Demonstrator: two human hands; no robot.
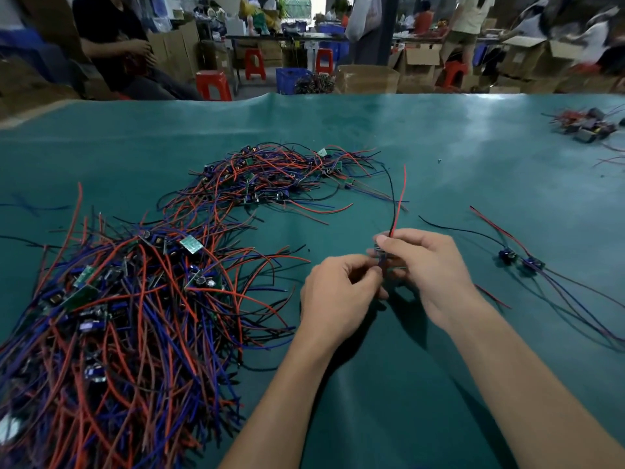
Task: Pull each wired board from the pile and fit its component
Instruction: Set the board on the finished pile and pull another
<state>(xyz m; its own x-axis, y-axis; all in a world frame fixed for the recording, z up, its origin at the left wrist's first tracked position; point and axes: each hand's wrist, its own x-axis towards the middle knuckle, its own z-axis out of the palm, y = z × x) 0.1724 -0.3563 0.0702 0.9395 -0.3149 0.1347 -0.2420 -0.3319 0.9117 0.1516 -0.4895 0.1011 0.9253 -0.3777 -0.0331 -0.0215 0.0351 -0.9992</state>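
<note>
A big tangle of small green boards with red, blue and black wires [128,309] covers the left of the green table [439,147], stretching to a second clump [270,177] further back. Just right of centre, my left hand [338,296] and my right hand [429,265] meet over one small wired board [382,257]. Both pinch it, and the fingers hide most of it. Its red and black wires [397,204] rise away from my hands toward the far clump.
Two wired boards [521,260] lie apart on the right, their wires trailing off the right edge. A small heap of dark parts with red wires [585,125] sits at the far right. Beyond the table are people, red stools, blue crates and cardboard boxes.
</note>
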